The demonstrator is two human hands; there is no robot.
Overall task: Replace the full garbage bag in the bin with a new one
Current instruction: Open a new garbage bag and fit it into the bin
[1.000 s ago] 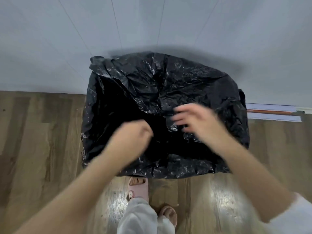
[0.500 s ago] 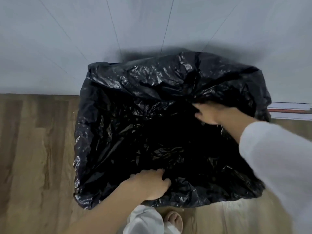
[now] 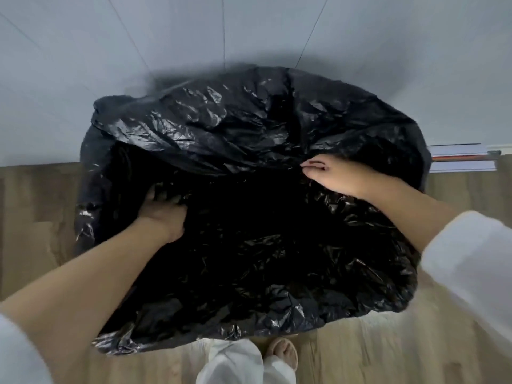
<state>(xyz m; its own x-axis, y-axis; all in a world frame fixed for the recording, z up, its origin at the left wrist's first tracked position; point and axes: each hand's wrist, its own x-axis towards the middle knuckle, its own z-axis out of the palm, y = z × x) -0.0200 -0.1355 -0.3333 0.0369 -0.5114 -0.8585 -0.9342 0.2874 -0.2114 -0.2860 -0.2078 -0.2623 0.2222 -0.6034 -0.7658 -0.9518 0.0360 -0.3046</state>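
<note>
A large black garbage bag (image 3: 235, 126) is draped over the bin and hides it completely; its dark mouth gapes in the middle. My left hand (image 3: 163, 209) reaches inside at the left, fingers spread and pressed against the bag's inner wall. My right hand (image 3: 332, 176) is at the far right part of the mouth, with thumb and fingers pinched on the bag's far edge. The far flap of plastic folds toward me over the opening.
A pale grey wall (image 3: 249, 37) stands right behind the bin. Wooden floor (image 3: 36, 206) lies on both sides. A flat stack of white sheets (image 3: 460, 159) lies against the wall at the right. My foot in a pink slipper (image 3: 282, 353) stands at the bin's near edge.
My left hand moved from the near rim to the left side inside the bag. My right hand stayed at the far edge. The camera has come closer over the bin.
</note>
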